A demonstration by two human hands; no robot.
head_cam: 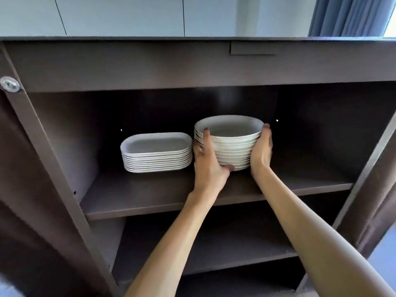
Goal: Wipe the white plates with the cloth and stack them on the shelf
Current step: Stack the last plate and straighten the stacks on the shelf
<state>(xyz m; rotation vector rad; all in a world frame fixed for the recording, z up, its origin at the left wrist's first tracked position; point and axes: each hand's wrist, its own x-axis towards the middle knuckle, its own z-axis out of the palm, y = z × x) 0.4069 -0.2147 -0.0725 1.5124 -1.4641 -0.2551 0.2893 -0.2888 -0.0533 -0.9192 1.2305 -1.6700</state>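
Silver round fitting (9,84) at upper left on dark brown cabinet frame. Stack of white oblong plates (156,152) left of centre on dark brown wooden shelf (150,196). Just right, stack of white round plates (229,142), base on shelf. Left hand (209,161) and right hand (261,151) clamp its sides, fingers curled around. Blue curtain (349,16) upper right.

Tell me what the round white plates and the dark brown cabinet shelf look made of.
Round white plates: probably glazed ceramic, possibly melamine; smooth, soft sheen, thin even rims. Dark brown cabinet shelf: likely laminated board; flat matte surface, square edge, no clear grain.
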